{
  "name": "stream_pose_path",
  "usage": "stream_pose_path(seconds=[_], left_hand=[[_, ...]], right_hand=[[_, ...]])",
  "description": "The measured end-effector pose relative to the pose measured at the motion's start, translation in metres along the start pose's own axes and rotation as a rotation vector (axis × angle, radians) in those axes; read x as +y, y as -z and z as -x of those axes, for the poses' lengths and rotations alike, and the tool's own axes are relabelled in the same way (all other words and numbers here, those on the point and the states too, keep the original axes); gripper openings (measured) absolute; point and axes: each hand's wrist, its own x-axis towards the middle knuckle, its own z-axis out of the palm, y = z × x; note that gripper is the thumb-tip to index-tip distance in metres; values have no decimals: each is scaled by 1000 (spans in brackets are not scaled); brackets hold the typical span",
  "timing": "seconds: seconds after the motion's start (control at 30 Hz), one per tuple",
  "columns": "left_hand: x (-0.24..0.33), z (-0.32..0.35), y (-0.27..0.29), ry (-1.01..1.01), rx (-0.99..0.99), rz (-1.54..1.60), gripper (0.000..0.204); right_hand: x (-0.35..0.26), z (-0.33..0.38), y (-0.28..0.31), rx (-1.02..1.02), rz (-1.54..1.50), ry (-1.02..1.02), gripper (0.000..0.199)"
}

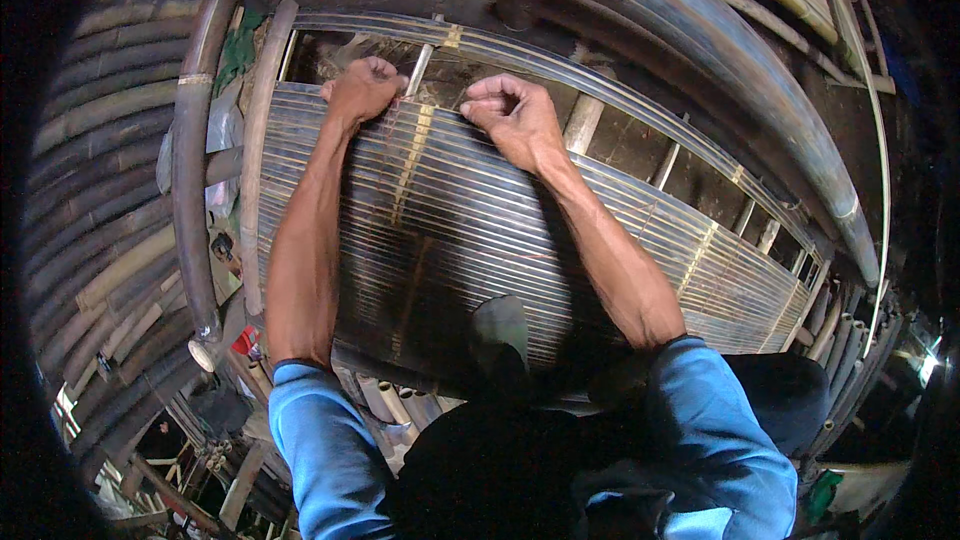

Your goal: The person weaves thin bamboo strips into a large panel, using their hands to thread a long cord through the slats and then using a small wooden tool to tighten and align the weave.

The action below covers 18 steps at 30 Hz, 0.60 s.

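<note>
A panel of narrow dark bamboo slats (480, 210), with pale node marks, lies in front of me. My left hand (365, 90) is closed at the panel's far edge, its fingers curled over the gap beyond. To its right, my right hand (515, 120) holds thumb and fingertips together in a pinch just above the same edge. Whatever is in either hand is too small to make out. A thin reddish strand (388, 135) shows on the slats below my left hand. Between the hands, a pale crosspiece (421, 68) spans the gap toward a separate band of slats (370, 25).
A thick bamboo pole (690, 20) arches across the far side and right. An upright dark pole (195, 170) stands at the left, before a wall of stacked bamboo (110, 140). Cut bamboo tubes (395, 405) lie below the panel. A rounded grey-green shape (500, 330) rests at its near side.
</note>
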Motion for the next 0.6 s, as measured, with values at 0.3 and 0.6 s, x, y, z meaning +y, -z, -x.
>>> stream_pose_path(seconds=[0.3, 0.6], left_hand=[[-9, -7, -2, 164, -154, 705, 62], [-20, -16, -8, 5, -197, 270, 63]], right_hand=[[-16, 57, -23, -602, 299, 603, 14], [-17, -6, -1, -64, 512, 339, 20]])
